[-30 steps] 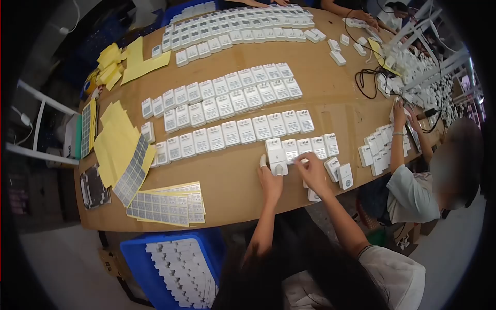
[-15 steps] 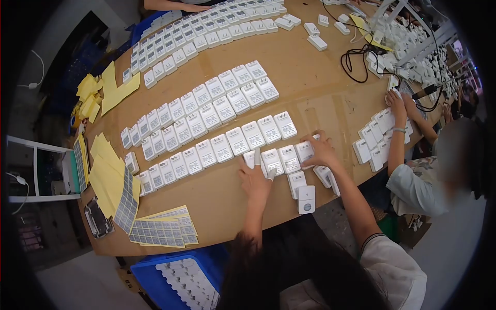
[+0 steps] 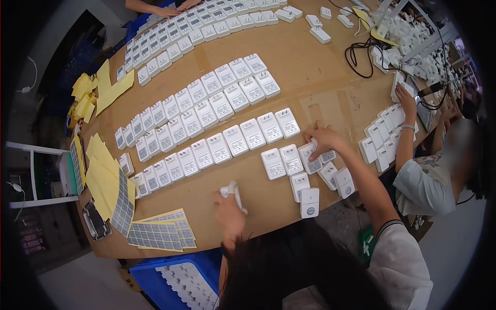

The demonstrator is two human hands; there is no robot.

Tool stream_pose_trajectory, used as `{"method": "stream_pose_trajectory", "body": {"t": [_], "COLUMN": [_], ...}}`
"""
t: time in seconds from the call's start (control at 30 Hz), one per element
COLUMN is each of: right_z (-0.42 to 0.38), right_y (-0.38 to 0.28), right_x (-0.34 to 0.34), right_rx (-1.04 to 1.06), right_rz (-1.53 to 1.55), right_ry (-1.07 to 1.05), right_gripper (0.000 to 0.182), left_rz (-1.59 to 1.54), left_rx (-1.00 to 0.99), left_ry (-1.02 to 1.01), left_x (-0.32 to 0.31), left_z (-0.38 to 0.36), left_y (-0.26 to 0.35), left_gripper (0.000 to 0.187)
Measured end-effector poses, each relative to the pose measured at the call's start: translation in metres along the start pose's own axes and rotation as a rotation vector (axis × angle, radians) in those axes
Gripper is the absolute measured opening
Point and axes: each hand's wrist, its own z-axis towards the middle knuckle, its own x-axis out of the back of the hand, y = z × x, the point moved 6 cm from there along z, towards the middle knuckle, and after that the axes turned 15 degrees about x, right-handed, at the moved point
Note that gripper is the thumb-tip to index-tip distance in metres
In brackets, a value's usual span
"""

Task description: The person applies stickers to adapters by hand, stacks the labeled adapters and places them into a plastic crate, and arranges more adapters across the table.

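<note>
My left hand [image 3: 230, 213], with white covers on some fingertips, is closed around a white plug adapter [image 3: 224, 191] over bare cardboard near the front edge; the fingers hide most of it. My right hand [image 3: 325, 140] has its fingers curled over another white plug adapter [image 3: 311, 161], gripping its top and side as it lies on the table. Left of that lie two labelled adapters [image 3: 273, 164], prongs up. Below are more loose adapters [image 3: 299, 186], and one with a round grey mark [image 3: 309, 203] overhangs the table's edge.
Rows of labelled adapters [image 3: 219, 147] cross the cardboard-covered table [image 3: 330, 77]. Grey label sheets [image 3: 160, 231] and yellow backing paper [image 3: 101, 178] lie left. A blue crate [image 3: 150, 276] stands below. At right, a co-worker's hand [image 3: 406, 101] is beside stacked adapters; another person's hands [image 3: 168, 11] are at the far side.
My left hand has moved left and toward me, taking an adapter from the near row. My right hand stays at its adapter. The far person's hands have come further into view.
</note>
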Motion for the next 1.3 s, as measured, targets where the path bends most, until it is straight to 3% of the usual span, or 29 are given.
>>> {"method": "stream_pose_trajectory", "body": {"t": [0.13, 0.27, 0.33, 0.43, 0.53, 0.6, 0.63, 0.73, 0.83, 0.93, 1.03, 1.07, 1.13, 1.23, 1.3], "right_z": [-0.051, -0.1, -0.11, -0.112, -0.109, -0.1, -0.092, -0.074, -0.075, -0.089, -0.081, -0.064, -0.049, -0.041, -0.035], "right_y": [-0.054, -0.088, -0.1, -0.119, -0.145, -0.155, -0.155, -0.159, -0.161, -0.162, -0.137, -0.121, -0.118, -0.119, -0.129], "right_x": [0.03, 0.029, 0.024, 0.008, -0.003, -0.018, -0.032, -0.059, -0.057, -0.03, -0.021, -0.035, -0.041, -0.04, -0.046], "right_rx": [0.047, -0.002, 0.072, 0.2, 0.255, 0.253, 0.267, 0.255, 0.302, 0.393, 0.139, 0.08, 0.07, 0.091, 0.132], "right_rz": [-0.044, -0.092, -0.085, -0.089, -0.141, -0.202, -0.251, -0.313, -0.116, 0.424, 0.28, 0.45, 0.455, 0.567, 0.688], "right_ry": [0.119, 0.429, 0.578, 0.761, 0.874, 0.968, 0.961, 0.895, 0.786, 0.693, 0.903, 0.798, 0.738, 0.562, 0.468], "right_gripper": [0.053, 0.044, 0.045, 0.047, 0.049, 0.048, 0.047, 0.042, 0.04, 0.046, 0.058, 0.066, 0.069, 0.072, 0.075], "left_rz": [-0.091, -0.148, -0.124, -0.502, -0.747, -1.035, -1.17, -1.123, -1.137, -1.099, -0.901, -0.914, -0.943, -1.111, -0.988], "left_rx": [0.056, -0.039, -0.087, -0.382, -0.474, -0.284, -0.186, -0.313, -0.27, -0.226, -0.135, -0.114, -0.072, 0.054, 0.081], "left_ry": [0.052, 0.347, 0.522, 0.345, 0.185, -0.061, -0.19, -0.162, -0.151, -0.139, -0.081, -0.083, -0.086, -0.454, -0.22], "left_x": [0.002, 0.017, 0.032, 0.039, 0.007, -0.03, -0.052, -0.072, -0.063, -0.082, -0.055, -0.058, -0.058, -0.05, -0.057], "left_z": [0.017, 0.005, -0.012, -0.037, -0.032, -0.003, 0.009, 0.015, 0.007, 0.031, 0.019, 0.022, 0.026, 0.029, 0.034], "left_y": [-0.048, -0.035, -0.01, 0.037, 0.073, 0.079, 0.081, 0.092, 0.097, 0.094, 0.108, 0.112, 0.119, 0.111, 0.087], "left_gripper": [0.098, 0.092, 0.085, 0.075, 0.065, 0.063, 0.062, 0.059, 0.057, 0.06, 0.064, 0.065, 0.067, 0.066, 0.063]}}
